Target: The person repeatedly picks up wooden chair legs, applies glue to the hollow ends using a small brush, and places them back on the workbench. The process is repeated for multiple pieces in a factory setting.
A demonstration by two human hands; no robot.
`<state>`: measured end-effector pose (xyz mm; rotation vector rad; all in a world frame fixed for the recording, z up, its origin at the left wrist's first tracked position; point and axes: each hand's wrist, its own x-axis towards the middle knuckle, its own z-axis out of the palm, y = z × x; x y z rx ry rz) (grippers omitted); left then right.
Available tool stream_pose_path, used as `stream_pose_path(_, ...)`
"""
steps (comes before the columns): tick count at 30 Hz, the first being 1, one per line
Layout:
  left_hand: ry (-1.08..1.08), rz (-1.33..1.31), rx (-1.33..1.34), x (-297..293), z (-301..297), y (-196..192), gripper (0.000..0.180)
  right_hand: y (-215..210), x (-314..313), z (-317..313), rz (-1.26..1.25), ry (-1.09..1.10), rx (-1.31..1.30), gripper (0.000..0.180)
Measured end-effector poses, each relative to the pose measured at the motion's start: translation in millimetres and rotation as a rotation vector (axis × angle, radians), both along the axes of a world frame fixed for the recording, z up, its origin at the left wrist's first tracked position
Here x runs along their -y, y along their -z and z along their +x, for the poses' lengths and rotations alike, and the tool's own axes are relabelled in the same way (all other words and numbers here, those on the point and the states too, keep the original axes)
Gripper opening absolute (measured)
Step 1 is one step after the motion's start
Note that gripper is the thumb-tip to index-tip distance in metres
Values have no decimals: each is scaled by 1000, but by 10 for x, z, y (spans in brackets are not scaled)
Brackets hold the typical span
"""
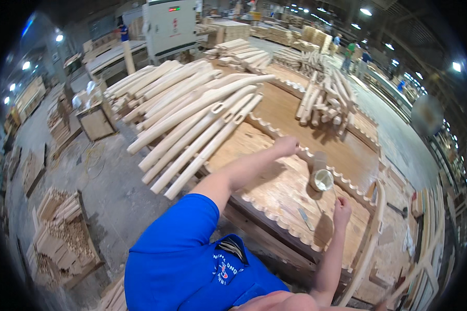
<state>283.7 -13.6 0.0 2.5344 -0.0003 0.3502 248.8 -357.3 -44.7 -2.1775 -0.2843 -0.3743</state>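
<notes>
Right hand (342, 210): fingers pinched together on a thin stick (335, 192), above the wooden worktop (275, 189). Flat narrow tool (305, 218): lying on the worktop, left of that hand. Cup (313, 182): pale contents, standing between the two hands, near the stick. Left hand (287, 146): fingers curled, at the scalloped wooden strip (352, 191); any grip cannot be told. Long shaped wooden pieces (184, 122): heaped left of it. Shorter wooden pieces (324, 106): piled beyond. Pale cabinet (172, 31): farthest.
</notes>
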Motion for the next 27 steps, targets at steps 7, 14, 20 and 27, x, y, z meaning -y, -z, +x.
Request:
stream_pose_path(7, -624, 65, 202, -2614, -1074, -897, 27, -179, -249, -154, -78, 8, -67, 17)
stream_pose_path(14, -773, 248, -285, -4331, -2147, -617, 66, -261, -438, -319, -147, 116, 112, 16)
stream_pose_path(20, -657, 95, -479, -4561, -2056, -475, 83, -287, -570, -437, -292, 367, 44, 24)
stream_pose_path(27, -679, 251, -281, -4075, -2100, -335, 89, -195, -493, -567, -197, 414, -38, 24)
